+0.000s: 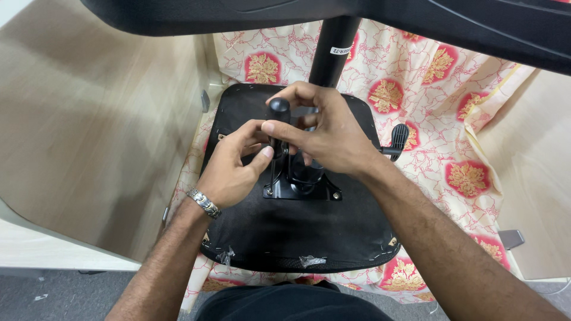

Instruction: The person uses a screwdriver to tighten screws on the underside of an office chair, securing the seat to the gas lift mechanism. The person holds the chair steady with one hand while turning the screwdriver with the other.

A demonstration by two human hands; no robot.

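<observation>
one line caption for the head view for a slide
Both hands, left and right, grip a black-handled screwdriver over an upturned black chair seat.

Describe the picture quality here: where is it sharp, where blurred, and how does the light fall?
Head view: the left hand, the right hand and the black knob are sharp under soft, even light; the wooden panel at left is smeared; the dark chair part along the top is near and out of focus; straight edges bow from the wide lens.

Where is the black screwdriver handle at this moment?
In the head view, the black screwdriver handle stands upright at centre, between the left hand and right hand, above the metal plate.
</observation>
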